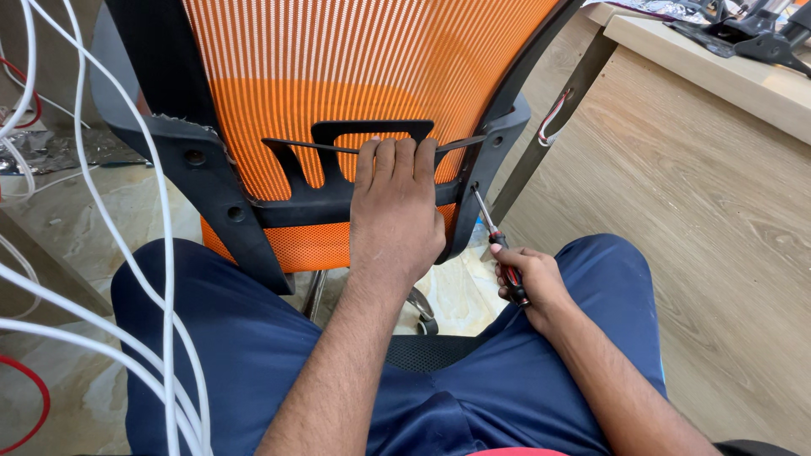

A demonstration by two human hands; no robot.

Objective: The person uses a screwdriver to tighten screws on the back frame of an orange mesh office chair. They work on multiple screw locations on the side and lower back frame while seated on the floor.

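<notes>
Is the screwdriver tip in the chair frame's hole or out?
In, apparently: the screwdriver, held in the right hand, runs up to a hole in the black frame. Seating depth cannot be told.

Left hand (pixel 395 207) reaches forward, fingers curled; right hand (pixel 528 279) fisted

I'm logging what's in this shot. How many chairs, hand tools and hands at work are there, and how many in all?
Orange mesh chair: 1
Screwdriver: 1, held in the right hand, tip at the chair frame
Hands: 2, with the left hand gripping the black lumbar brace
Total: 4
</notes>
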